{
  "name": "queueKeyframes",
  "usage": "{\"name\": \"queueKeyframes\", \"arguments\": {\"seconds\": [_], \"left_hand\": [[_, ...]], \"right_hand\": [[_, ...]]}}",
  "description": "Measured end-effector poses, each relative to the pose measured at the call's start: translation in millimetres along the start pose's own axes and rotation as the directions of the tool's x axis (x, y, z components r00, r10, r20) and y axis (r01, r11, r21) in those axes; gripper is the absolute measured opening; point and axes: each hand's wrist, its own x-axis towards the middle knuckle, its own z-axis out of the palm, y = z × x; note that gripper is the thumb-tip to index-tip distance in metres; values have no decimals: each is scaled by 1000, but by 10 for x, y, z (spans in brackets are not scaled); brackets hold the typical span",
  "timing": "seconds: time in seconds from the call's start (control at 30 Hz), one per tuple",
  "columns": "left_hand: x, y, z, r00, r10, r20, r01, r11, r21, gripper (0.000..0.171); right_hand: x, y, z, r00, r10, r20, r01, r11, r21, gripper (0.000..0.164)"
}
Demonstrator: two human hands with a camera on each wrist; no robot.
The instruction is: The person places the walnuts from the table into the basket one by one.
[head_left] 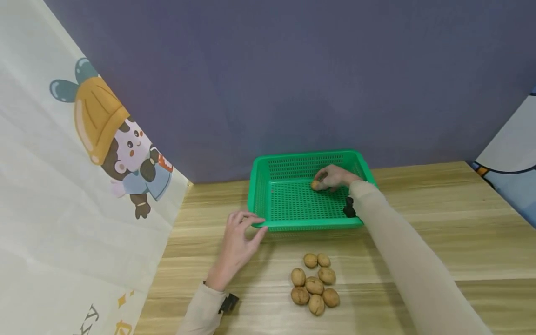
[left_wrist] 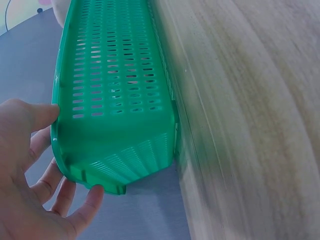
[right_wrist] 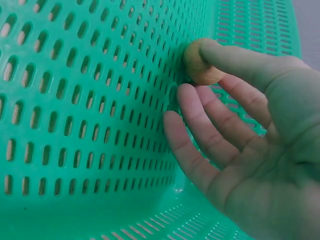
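Note:
A green plastic basket [head_left: 311, 224] with slotted sides stands on the wooden table. My left hand [head_left: 238, 244] holds its near left corner, the thumb at the outside of the rim and the other fingers spread around the corner, as the left wrist view shows. Inside the basket, my right hand [head_left: 332, 178] pinches a walnut [right_wrist: 202, 62] between thumb and fingers, low over the slotted floor. Several more walnuts [head_left: 314, 285] lie in a loose cluster on the table in front of the basket, between the two forearms.
Behind the basket rises a plain dark grey-blue panel [head_left: 276, 83]. To the left hangs a white sheet [head_left: 46, 195] with a cartoon figure. Wooden tabletop [head_left: 439, 218] extends right of the basket, towards another printed sheet [head_left: 512, 139].

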Motion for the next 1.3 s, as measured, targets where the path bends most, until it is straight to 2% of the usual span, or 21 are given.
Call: {"name": "queueKeyframes", "arguments": {"seconds": [0.2,0.43,0.63,0.77,0.93,1.07,1.17,1.3], "left_hand": [[-2,16,23,1000,1,4,-1,1000,-1,21],[-12,18,28,1000,8,-11,-8,1000,-7,20],[-11,9,29,1000,18,-11,-19,1000,-16,20],[-24,6,17,1000,19,-13,-19,1000,-16,19],[-32,-7,7,1000,14,-13,-15,1000,-13,18],[-25,-4,7,1000,18,-18,-18,1000,-12,18],[-26,0,10,1000,20,-19,-20,1000,-14,19],[-37,8,8,1000,19,-17,-19,1000,-14,20]], "right_hand": [[-121,-54,-113,1000,-24,19,23,998,53,62],[-364,-291,-330,989,-148,-20,149,987,59,63],[-669,-470,-406,974,-214,-70,222,966,131,55],[-891,-543,-313,956,-279,-92,287,954,92,47],[-1129,-613,-83,926,-355,-129,364,930,45,39],[-1283,-601,109,888,-438,-138,449,892,53,35],[-1390,-567,258,860,-494,-131,507,856,97,32],[-1519,-515,456,837,-531,-129,545,831,115,30]]}}
